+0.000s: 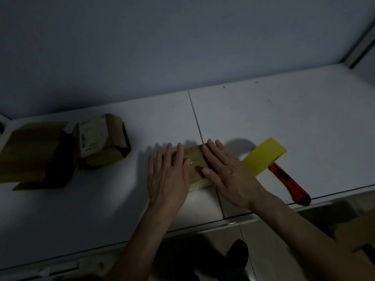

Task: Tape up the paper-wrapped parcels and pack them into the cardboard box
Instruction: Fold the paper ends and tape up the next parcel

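A brown paper-wrapped parcel (194, 159) lies on the white counter (263, 118) in the middle of the head view. My left hand (168, 175) rests flat on its left part, fingers spread. My right hand (225, 171) lies flat on its right part, thumb on the top. A roll of yellow tape (263, 156) stands just right of the parcel. An open cardboard box (36, 155) lies on its side at the far left. Beside it sits a second wrapped parcel (101, 140) with a printed label.
A red utility knife (290, 183) lies behind the tape roll, reaching the counter's front edge. A wall rises behind the counter. Below the front edge are the floor and a dark shoe (237, 254). The light is dim.
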